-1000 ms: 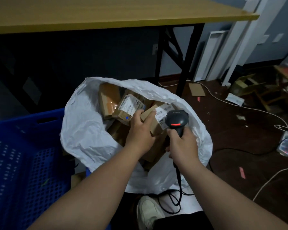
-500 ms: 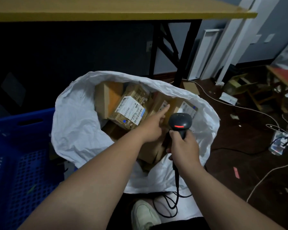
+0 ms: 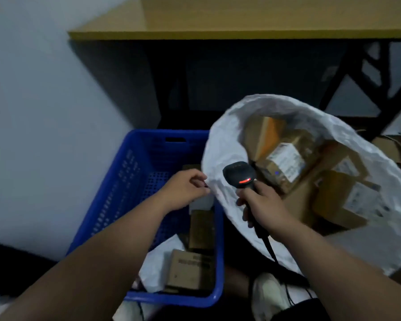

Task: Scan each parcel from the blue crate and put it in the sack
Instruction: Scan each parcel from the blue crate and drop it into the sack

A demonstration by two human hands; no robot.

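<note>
Change: the left hand (image 3: 185, 188), which half a second ago reached into the sack among the parcels, has come out and now hangs over the blue crate; the view has swung left, so the crate fills the lower middle.
Parcels in crate: a few brown cardboard boxes (image 3: 190, 272) lie along the right side of the blue crate (image 3: 116, 181), with a white plastic wrapper (image 3: 158, 262) beside them.
Parcels in sack: several labelled brown boxes (image 3: 285, 163) sit inside the open white sack (image 3: 222, 158), at three o'clock from the crate and touching its right rim.
Left hand: fingers loosely curled, holding nothing, above the crate's right half.
Right hand: the right hand (image 3: 264, 205) is wrapped round the handle of a black scanner (image 3: 240, 176), red light showing, over the sack's near edge.
Surroundings: a yellow-topped table (image 3: 241, 22) at twelve o'clock; a pale shoe (image 3: 269, 295) at six o'clock.
</note>
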